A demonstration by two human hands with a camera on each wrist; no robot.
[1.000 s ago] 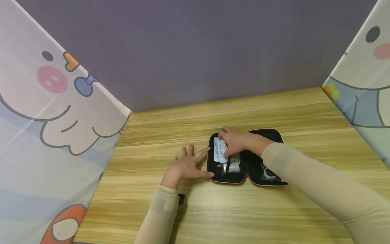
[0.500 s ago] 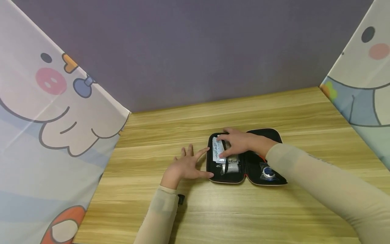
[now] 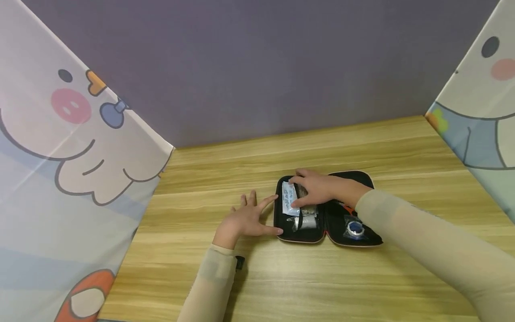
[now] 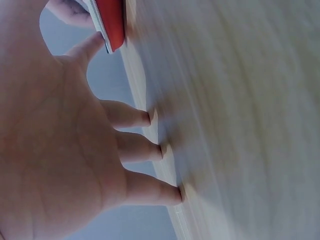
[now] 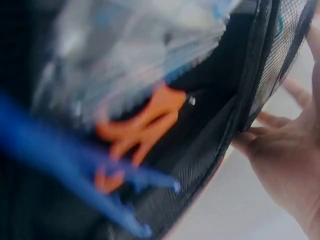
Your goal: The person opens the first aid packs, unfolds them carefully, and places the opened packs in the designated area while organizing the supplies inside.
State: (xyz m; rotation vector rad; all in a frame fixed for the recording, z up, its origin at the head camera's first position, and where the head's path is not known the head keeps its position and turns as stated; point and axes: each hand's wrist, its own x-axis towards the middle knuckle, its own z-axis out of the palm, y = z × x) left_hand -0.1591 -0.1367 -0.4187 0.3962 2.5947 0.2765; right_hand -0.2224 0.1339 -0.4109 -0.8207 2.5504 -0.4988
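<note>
The white printed packet [image 3: 289, 199] lay in the left half of the black case [image 3: 307, 239], its long side running roughly from the case's far edge toward its near one. It sat directly to the left of my right hand [image 3: 318, 188], which reached over the case from its right side and was the nearer of my two. My thumb and forefinger rested on the packet, the thumb toward its near end and the forefinger toward its far end; the fingers were spread, not closed round it. A black strap [image 3: 300, 219] ran just along the packet's right edge; whether it crossed over the packet, I couldn't tell.

My left hand [image 3: 247, 221], fingers splayed and grasping nothing, touched the case's left side with thumb and forefinger.

Within the case, a wrapped white roll [image 3: 307, 222] lay toward the near edge of the left half; the right half held a bagged round blue-and-white item [image 3: 355, 229] and orange scissors [image 5: 145, 125].

The case lay spread flat on a wood-grain table [image 3: 342, 277]. Beyond it rose a grey wall [image 3: 257, 71], with cartoon-printed cloth [image 3: 40, 134] on either side.
</note>
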